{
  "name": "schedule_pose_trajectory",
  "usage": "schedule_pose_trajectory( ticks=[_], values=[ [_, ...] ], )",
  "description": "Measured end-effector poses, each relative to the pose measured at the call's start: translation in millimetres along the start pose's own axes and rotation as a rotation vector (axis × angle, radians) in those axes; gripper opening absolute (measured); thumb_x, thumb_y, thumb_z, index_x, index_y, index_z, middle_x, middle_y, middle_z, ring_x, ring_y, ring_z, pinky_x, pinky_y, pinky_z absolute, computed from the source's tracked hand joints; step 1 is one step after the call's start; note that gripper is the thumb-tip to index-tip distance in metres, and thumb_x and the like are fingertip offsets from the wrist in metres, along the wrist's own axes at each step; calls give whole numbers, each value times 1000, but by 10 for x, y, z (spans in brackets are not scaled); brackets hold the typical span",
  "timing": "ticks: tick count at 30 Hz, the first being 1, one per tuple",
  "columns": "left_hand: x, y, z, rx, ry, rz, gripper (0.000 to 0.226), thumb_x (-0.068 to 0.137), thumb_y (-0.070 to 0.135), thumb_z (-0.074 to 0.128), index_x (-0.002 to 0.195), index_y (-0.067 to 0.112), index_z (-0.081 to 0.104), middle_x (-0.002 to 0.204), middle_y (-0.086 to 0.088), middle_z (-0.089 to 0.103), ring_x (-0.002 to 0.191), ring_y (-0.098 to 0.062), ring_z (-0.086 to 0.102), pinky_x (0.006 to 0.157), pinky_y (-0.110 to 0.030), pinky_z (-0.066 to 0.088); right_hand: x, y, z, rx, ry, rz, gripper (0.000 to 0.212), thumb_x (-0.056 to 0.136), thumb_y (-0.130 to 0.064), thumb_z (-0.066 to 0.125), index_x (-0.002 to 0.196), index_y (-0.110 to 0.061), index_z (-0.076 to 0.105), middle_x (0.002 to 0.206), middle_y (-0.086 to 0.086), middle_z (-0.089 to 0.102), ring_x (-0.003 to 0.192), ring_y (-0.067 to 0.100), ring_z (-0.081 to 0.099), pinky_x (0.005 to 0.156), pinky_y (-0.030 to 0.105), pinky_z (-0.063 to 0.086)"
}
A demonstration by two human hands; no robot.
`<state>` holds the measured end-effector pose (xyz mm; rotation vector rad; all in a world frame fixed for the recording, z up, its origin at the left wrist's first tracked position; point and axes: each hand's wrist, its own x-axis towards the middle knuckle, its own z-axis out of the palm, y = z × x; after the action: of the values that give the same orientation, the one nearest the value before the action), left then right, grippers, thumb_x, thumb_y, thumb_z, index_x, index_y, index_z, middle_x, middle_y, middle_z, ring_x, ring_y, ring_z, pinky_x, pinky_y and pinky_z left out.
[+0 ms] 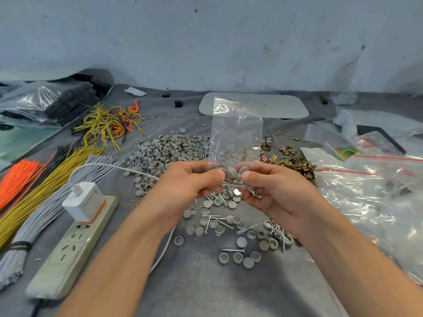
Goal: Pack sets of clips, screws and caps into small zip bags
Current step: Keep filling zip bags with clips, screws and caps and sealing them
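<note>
A small clear zip bag (pixel 237 131) stands upright above the table's middle. My left hand (pixel 190 179) and my right hand (pixel 272 186) pinch its lower end from either side. Grey caps, a few screws and brass clips show through the bag near my fingertips. Behind the bag lies a heap of grey caps (pixel 164 154). A heap of brass clips (pixel 290 161) lies to the right. Loose caps and screws (pixel 229 225) are scattered below my hands.
A power strip (pixel 68 255) with a white charger (pixel 83 201) lies at the left, beside bundles of orange, yellow and grey wires (pixel 45 191). Clear plastic bags (pixel 370 193) pile up at the right. A white tray (pixel 254 105) sits at the back.
</note>
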<state>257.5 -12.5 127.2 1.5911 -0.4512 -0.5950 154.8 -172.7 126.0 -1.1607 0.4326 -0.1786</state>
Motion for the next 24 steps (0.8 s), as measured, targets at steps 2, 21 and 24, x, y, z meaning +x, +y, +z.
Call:
schedule_pose_trajectory(
  ticks=[2, 21, 24],
  values=[
    [-4, 4, 26, 3, -19, -22, 7, 92, 14, 73, 92, 17, 79, 91, -1, 80, 80, -12, 77, 66, -15, 54, -23, -8, -32, 12, -16, -2, 21, 89, 11, 66, 93, -6, 77, 81, 3, 70, 72, 12, 60, 75, 29, 50],
    [-49, -48, 539, -89, -113, 98, 26, 85, -10, 72, 87, 15, 81, 87, -5, 79, 75, -7, 67, 65, -16, 49, -284, -56, -504, -165, -71, -150, 32, 76, 23, 69, 88, -4, 80, 75, 9, 71, 62, 10, 64, 56, 18, 51],
    [-108, -61, 717, -16, -171, 170, 28, 80, -10, 76, 89, 16, 82, 86, -3, 78, 78, -9, 68, 71, -16, 52, -417, -110, -597, -217, 16, -239, 27, 73, 19, 74, 74, -7, 80, 76, 13, 75, 65, 14, 69, 58, 18, 53]
  ],
)
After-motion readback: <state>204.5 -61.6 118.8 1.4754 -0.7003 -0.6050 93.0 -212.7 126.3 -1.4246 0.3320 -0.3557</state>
